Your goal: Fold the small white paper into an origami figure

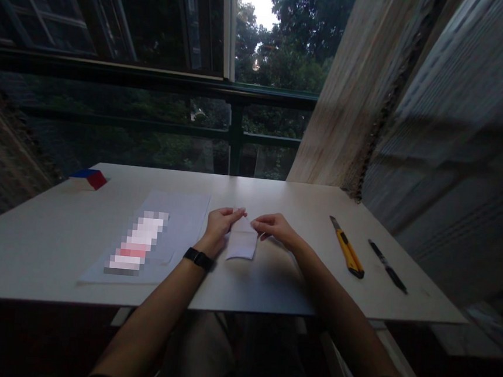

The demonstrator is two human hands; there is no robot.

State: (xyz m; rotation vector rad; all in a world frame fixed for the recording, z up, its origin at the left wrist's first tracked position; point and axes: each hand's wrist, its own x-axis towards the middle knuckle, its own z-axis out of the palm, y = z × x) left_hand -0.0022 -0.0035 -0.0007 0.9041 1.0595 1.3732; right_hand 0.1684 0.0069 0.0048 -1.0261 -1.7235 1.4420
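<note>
A small piece of folded white paper (242,243) is held up over the middle of the table, its far end narrowed to a point and a crease running across it. My left hand (222,224) grips its left edge near the tip, thumb on top and fingers partly hidden behind. At the right edge near the point, my right hand (277,227) pinches the paper between thumb and fingers. The lower end of the paper hangs free and curls slightly.
White sheets (187,218) lie left of my hands, with a blurred-out patch (138,243) over them. A colored cube (88,179) sits at the far left. To the right are a yellow utility knife (347,247) and a black pen (388,266) on the white table (30,251).
</note>
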